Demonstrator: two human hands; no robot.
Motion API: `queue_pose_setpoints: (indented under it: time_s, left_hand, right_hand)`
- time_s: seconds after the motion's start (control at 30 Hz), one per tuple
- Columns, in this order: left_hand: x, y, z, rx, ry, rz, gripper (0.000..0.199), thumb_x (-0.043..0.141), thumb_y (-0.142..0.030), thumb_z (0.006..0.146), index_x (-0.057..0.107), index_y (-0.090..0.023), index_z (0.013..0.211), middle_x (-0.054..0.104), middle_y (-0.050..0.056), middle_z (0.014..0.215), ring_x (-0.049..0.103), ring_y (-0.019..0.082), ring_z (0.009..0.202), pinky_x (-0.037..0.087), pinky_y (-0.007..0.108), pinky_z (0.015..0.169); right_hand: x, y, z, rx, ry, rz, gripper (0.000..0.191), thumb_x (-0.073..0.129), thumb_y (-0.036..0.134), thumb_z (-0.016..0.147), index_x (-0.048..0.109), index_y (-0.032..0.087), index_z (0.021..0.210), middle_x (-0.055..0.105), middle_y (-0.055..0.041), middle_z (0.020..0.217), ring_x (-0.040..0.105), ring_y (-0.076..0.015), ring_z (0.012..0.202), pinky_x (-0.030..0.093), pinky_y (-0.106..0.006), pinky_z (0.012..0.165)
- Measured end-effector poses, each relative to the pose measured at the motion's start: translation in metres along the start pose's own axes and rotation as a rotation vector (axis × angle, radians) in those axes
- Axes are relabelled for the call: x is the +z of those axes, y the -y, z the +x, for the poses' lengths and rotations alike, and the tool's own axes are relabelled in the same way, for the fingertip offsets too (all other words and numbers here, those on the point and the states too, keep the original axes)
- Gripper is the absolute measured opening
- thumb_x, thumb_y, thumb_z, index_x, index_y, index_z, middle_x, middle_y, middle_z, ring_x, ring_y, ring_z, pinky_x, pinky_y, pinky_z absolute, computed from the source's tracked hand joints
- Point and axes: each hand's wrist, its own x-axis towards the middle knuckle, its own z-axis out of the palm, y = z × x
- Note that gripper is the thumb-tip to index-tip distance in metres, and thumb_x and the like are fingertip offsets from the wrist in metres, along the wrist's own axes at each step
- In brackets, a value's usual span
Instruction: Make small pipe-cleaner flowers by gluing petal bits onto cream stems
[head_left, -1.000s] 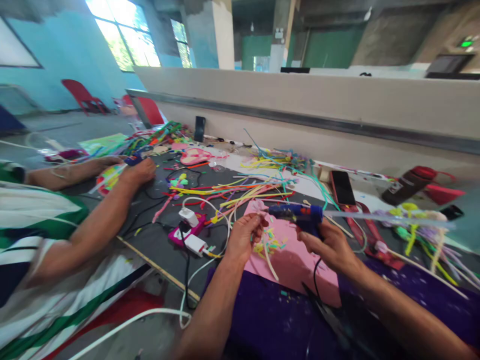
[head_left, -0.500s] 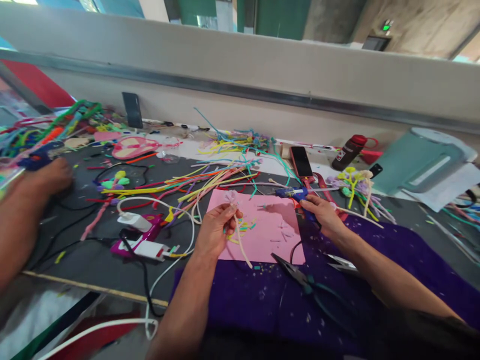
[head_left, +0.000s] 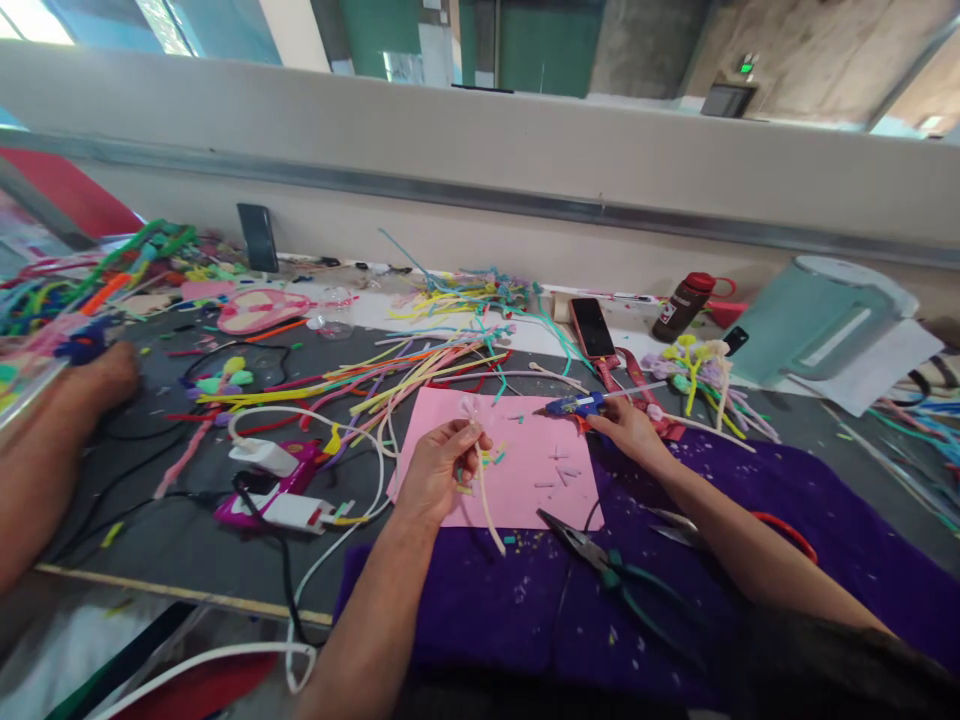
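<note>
Your right hand [head_left: 634, 432] has drawn the hot-glue gun [head_left: 576, 405] away from the pale craft flower [head_left: 469, 408] and grips it; your left hand [head_left: 435, 472] pinches the cream stem [head_left: 490, 508] over the pink sheet [head_left: 517, 502]; expect light, soft petals (probably crushable), best held below.

The right hand [head_left: 628, 430] has drawn the blue glue gun [head_left: 574, 404] away from the pale flower [head_left: 470, 406], and its nozzle, earlier close against it, now points over the right side of the pink sheet [head_left: 510, 505]. The view has swung right, bringing in a teal pitcher [head_left: 817, 325] and losing most of the co-worker [head_left: 37, 470] at left
</note>
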Motion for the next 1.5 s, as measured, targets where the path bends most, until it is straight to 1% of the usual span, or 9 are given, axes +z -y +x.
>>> queue_pose_setpoints:
  time_s: [0.13, 0.17, 0.23, 0.4, 0.57, 0.83, 1.0, 1.2, 1.5]
  left_hand:
    - [0.002, 0.000, -0.002, -0.054, 0.081, -0.046, 0.021, 0.069, -0.029, 0.067, 0.060, -0.010, 0.063, 0.060, -0.001, 0.055, 0.041, 0.000, 0.036, 0.026, 0.013, 0.032]
    - [0.002, 0.000, -0.002, -0.076, 0.108, -0.061, 0.022, 0.069, -0.029, 0.067, 0.060, -0.010, 0.062, 0.059, -0.001, 0.054, 0.040, 0.000, 0.035, 0.025, 0.013, 0.032]
    - [0.003, 0.001, -0.002, -0.124, 0.145, -0.088, 0.023, 0.069, -0.030, 0.066, 0.060, -0.010, 0.061, 0.057, -0.002, 0.052, 0.039, 0.000, 0.034, 0.023, 0.013, 0.030]
    - [0.004, 0.003, -0.001, -0.227, 0.175, -0.134, 0.021, 0.070, -0.028, 0.063, 0.059, -0.010, 0.062, 0.056, -0.002, 0.050, 0.038, 0.001, 0.032, 0.018, 0.013, 0.028]
    - [0.003, 0.004, -0.001, -0.292, 0.204, -0.211, 0.019, 0.070, -0.024, 0.059, 0.059, -0.011, 0.065, 0.057, -0.002, 0.050, 0.036, 0.000, 0.032, 0.016, 0.012, 0.029]
    - [0.002, 0.007, 0.000, -0.210, 0.177, -0.053, 0.023, 0.070, -0.032, 0.063, 0.061, -0.011, 0.066, 0.059, 0.000, 0.052, 0.037, 0.002, 0.032, 0.018, 0.015, 0.030]
    - [0.000, 0.007, -0.001, -0.123, 0.151, 0.126, 0.027, 0.067, -0.037, 0.067, 0.067, -0.010, 0.072, 0.058, 0.001, 0.047, 0.033, 0.003, 0.030, 0.016, 0.018, 0.032]
    - [0.002, 0.003, -0.004, -0.152, 0.175, 0.296, 0.025, 0.062, -0.035, 0.069, 0.069, -0.011, 0.070, 0.053, -0.001, 0.041, 0.031, 0.004, 0.030, 0.018, 0.019, 0.034]
    - [0.001, 0.005, -0.004, -0.135, 0.216, 0.370, 0.026, 0.058, -0.034, 0.072, 0.063, -0.014, 0.056, 0.050, -0.002, 0.041, 0.033, 0.005, 0.030, 0.024, 0.019, 0.033]
  right_hand:
    - [-0.022, 0.032, -0.015, -0.151, -0.083, -0.238, 0.029, 0.061, 0.042, 0.074, 0.066, 0.018, 0.090, 0.065, -0.0105, 0.097, 0.060, -0.0247, 0.083, 0.044, -0.033, 0.066]
    - [-0.026, 0.043, -0.019, -0.251, -0.062, -0.273, 0.025, 0.059, 0.039, 0.077, 0.066, 0.019, 0.089, 0.065, -0.0091, 0.093, 0.061, -0.0225, 0.079, 0.044, -0.032, 0.065]
    - [-0.028, 0.068, -0.025, -0.485, 0.112, -0.115, 0.019, 0.055, 0.033, 0.082, 0.066, 0.020, 0.090, 0.066, -0.0059, 0.086, 0.061, -0.0182, 0.076, 0.046, -0.028, 0.063]
    - [-0.005, 0.121, -0.026, -0.864, 0.267, 0.164, 0.020, 0.058, 0.023, 0.082, 0.062, 0.021, 0.101, 0.064, -0.0047, 0.089, 0.060, -0.0128, 0.070, 0.047, -0.024, 0.058]
    - [0.026, 0.136, -0.021, -1.078, 0.287, 0.112, 0.020, 0.054, 0.017, 0.085, 0.060, 0.021, 0.103, 0.064, -0.0071, 0.094, 0.060, -0.0146, 0.081, 0.049, -0.025, 0.066]
    - [0.025, 0.131, -0.012, -0.990, 0.360, 0.106, 0.011, 0.051, 0.016, 0.085, 0.060, 0.019, 0.090, 0.063, -0.0049, 0.077, 0.058, -0.0143, 0.071, 0.045, -0.026, 0.061]
    - [0.012, 0.128, 0.006, -0.941, 0.453, 0.178, 0.009, 0.054, 0.018, 0.085, 0.062, 0.018, 0.088, 0.062, -0.0046, 0.080, 0.058, -0.0137, 0.073, 0.045, -0.026, 0.064]
    - [0.012, 0.122, 0.014, -0.902, 0.597, 0.193, 0.011, 0.055, 0.022, 0.085, 0.066, 0.019, 0.088, 0.064, -0.0041, 0.080, 0.059, -0.0138, 0.075, 0.046, -0.027, 0.067]
    - [0.018, 0.122, 0.006, -0.873, 0.560, 0.205, 0.009, 0.058, 0.021, 0.083, 0.066, 0.020, 0.085, 0.062, -0.0030, 0.077, 0.056, -0.0120, 0.068, 0.044, -0.024, 0.060]
